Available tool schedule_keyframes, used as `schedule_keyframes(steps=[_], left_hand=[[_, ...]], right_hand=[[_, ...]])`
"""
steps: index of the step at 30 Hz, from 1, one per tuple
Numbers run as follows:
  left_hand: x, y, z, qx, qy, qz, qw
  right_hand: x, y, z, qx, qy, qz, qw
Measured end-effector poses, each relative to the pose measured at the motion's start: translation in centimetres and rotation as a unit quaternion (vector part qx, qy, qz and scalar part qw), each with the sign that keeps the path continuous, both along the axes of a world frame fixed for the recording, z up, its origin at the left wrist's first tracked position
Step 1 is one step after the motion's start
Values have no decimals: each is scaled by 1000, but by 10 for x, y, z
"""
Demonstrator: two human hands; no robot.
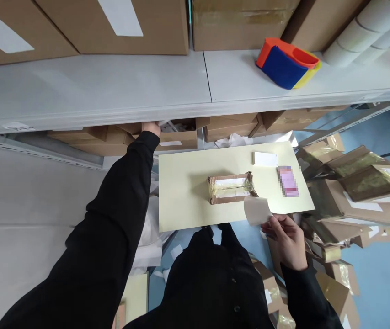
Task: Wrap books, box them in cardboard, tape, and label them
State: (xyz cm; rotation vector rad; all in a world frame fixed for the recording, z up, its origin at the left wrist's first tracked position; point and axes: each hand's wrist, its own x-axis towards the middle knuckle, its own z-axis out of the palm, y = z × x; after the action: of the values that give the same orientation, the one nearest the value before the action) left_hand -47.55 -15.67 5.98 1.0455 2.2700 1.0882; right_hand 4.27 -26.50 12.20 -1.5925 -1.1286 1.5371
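My right hand (pixel 289 240) is closed on a small pale paper label (pixel 257 210), pinched between thumb and fingers at the board's near edge. My left hand (pixel 151 128) reaches under the shelf at an open cardboard box (pixel 177 140) with white and grey items inside. Its fingers are hidden, so I cannot tell what they touch. On the pale yellow board (pixel 181 201) lies a small taped carton (pixel 232 188) with white paper on top. Right of it are a white stack of cards (pixel 265 159) and a pixelated pink-purple item (pixel 288 181).
A grey shelf (pixel 112 87) crosses above the board, bearing large cartons (pixel 129 27), a red, blue and yellow holder (pixel 285 64) and white rolls (pixel 362 34). Several taped boxes (pixel 355 201) are piled on the right. A white wall or panel (pixel 26 196) stands on the left.
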Motion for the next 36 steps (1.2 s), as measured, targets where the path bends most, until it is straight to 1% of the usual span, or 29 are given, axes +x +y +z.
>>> schedule_keyframes(steps=[2,3,4,5,6,7,8,9,11,12,13,14,15,17,20,22,23,24,26,27,28,31,33,36], left_hand=[[8,-2,4,-28,32,54,998],[17,-6,8,-47,43,79,995],[31,-14,15,-60,46,92,993],[51,-24,23,-57,39,87,994],[76,-37,34,-54,23,66,996],[107,-52,47,-37,5,31,999],[141,-70,61,21,-15,-26,999],[177,-88,75,75,-22,-92,993],[245,-121,98,150,3,-219,964],[274,-135,106,170,30,-246,954],[297,-145,110,178,64,-253,949],[315,-152,111,182,89,-244,948],[327,-155,110,185,110,-233,948],[338,-156,105,192,137,-209,949],[340,-151,101,214,142,-186,949],[341,-149,101,227,117,-141,956],[342,-149,101,228,91,-110,963],[344,-149,99,223,56,-82,970],[347,-150,94,200,-32,-53,978],[349,-151,89,185,-75,-50,979],[352,-152,84,169,-110,-50,978],[366,-159,65,118,-169,-37,978],[377,-166,51,84,-186,-5,979],[391,-175,31,41,-192,73,978]], right_hand=[[-5,0,-1,11,8,13,1000],[-9,1,-1,23,12,21,999],[-14,3,0,39,14,32,999],[-19,5,2,59,15,45,997],[-25,8,4,81,15,57,995],[-32,11,6,103,17,69,992],[-38,14,8,123,22,81,989],[-45,17,10,143,28,94,985],[-54,22,11,186,39,133,973],[-58,24,10,207,41,156,965],[-60,24,9,226,43,179,957],[-61,24,8,241,44,196,949],[-61,24,7,252,46,209,944],[-57,23,6,265,53,223,936],[-42,26,11,284,63,245,925],[-25,33,16,298,65,261,916],[-16,39,18,311,55,253,914],[-7,45,19,327,35,229,916],[11,60,17,347,-24,159,924],[19,67,14,342,-46,135,929],[25,74,10,323,-56,132,935],[40,84,-6,242,-38,210,947],[47,84,-17,204,-31,244,947],[52,77,-33,152,-23,266,951]])
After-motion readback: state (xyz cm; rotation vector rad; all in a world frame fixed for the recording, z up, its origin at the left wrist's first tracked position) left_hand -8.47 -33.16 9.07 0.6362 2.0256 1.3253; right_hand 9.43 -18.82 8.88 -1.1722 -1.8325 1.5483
